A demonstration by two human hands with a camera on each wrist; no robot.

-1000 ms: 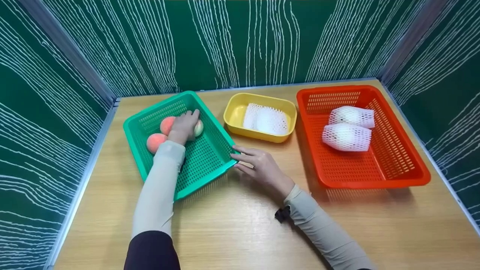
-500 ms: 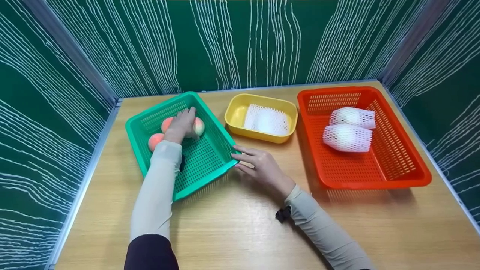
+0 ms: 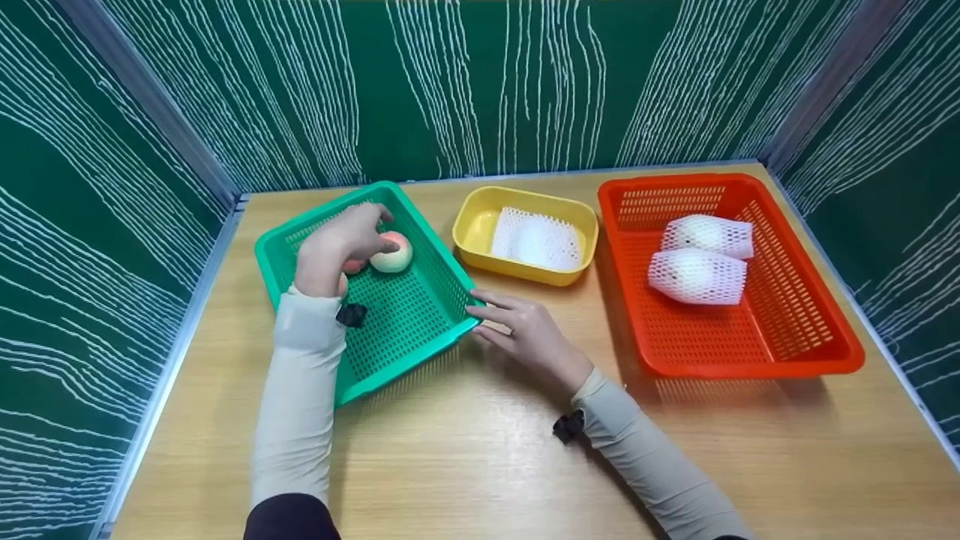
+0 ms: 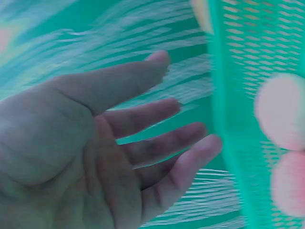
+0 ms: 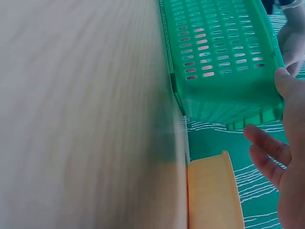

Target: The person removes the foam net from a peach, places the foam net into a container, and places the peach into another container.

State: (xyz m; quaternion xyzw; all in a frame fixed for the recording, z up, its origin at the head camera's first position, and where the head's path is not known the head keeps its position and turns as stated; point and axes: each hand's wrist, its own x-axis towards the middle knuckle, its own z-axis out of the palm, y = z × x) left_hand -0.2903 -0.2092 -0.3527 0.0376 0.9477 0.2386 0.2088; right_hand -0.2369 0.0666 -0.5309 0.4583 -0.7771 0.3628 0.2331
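Raised over the green basket point(image 3: 405, 322), my left hand point(image 3: 345, 236) has its fingers spread and holds nothing; the left wrist view point(image 4: 119, 143) confirms a bare palm. A pale pink-and-cream peach point(image 3: 394, 256) lies on the basket floor beside its fingertips. A second, redder peach point(image 3: 354, 266) shows partly beneath the hand, and a sliver of another peach point(image 3: 343, 285) appears by the wrist. My right hand point(image 3: 529, 330) touches the basket's near right corner, fingers fairly straight. In the right wrist view, the thumb point(image 5: 286, 81) lies at the rim, with other fingertips below the corner.
A yellow tub point(image 3: 469, 251) at the back middle holds white foam net sleeves point(image 3: 535, 240). To the right, a red basket point(image 3: 697, 352) contains two pale round fruits in foam nets point(image 3: 694, 276). Green walls with white streaks enclose the wooden table point(image 3: 480, 457).
My left hand has let go among the peaches, risen and drawn back left, uncovering the right-hand peach. My right hand stays at the green basket's corner.
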